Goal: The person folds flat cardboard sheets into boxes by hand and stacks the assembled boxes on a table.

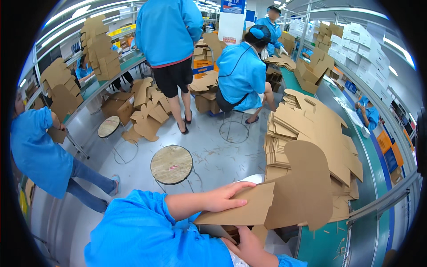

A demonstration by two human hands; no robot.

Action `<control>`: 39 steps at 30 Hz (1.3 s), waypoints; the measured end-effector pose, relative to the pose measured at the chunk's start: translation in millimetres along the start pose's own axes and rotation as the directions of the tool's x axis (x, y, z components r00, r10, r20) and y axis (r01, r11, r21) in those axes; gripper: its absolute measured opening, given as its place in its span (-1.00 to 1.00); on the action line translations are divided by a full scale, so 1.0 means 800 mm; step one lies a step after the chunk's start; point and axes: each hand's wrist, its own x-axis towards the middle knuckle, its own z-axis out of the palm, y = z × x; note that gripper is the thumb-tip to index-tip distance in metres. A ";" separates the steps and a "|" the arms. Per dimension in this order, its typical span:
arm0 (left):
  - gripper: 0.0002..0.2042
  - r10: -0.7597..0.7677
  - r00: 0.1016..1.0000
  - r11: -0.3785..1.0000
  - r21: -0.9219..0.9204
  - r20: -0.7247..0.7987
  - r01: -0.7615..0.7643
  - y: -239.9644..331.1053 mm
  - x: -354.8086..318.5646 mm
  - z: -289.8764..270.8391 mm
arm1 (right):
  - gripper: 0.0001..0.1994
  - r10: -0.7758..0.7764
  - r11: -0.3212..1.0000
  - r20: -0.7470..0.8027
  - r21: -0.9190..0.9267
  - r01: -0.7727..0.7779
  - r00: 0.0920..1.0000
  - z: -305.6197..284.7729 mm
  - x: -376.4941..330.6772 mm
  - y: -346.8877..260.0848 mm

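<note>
A partly folded brown cardboard box [240,213] is in front of me, its large rounded flap [307,187] spread out to the right. My left hand [222,198] grips the upper panel at its far edge, thumb on top and the other fingers along the rim. Lower down, my right hand [251,247] is closed on the near part of the same box, its fingertips partly hidden by the cardboard. Just beyond, a tall stack of flat cardboard blanks [307,129] lies on the green bench [322,244].
Round stools [171,164] stand on the grey floor, with cardboard scraps about. Co-workers in blue stand and sit ahead, and one is at the left [40,151]. Folded boxes [149,109] are heaped behind the stools. A metal rail [378,202] runs along the right.
</note>
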 end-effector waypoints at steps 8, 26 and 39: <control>-0.46 -0.020 0.999 0.990 0.139 0.034 0.015 -0.026 -0.031 -0.037 | -0.58 -0.328 0.931 -0.380 -0.287 0.227 0.865 0.019 0.037 -0.011; -0.82 0.006 0.998 0.984 0.177 -0.057 0.004 -0.076 -0.020 -0.022 | -0.66 0.155 0.847 0.285 0.454 -0.275 0.946 0.057 0.111 0.048; -0.74 0.059 0.990 0.975 0.219 -0.125 -0.031 -0.043 -0.024 -0.014 | -0.63 0.484 0.016 0.380 0.897 -0.442 0.788 0.072 0.122 0.026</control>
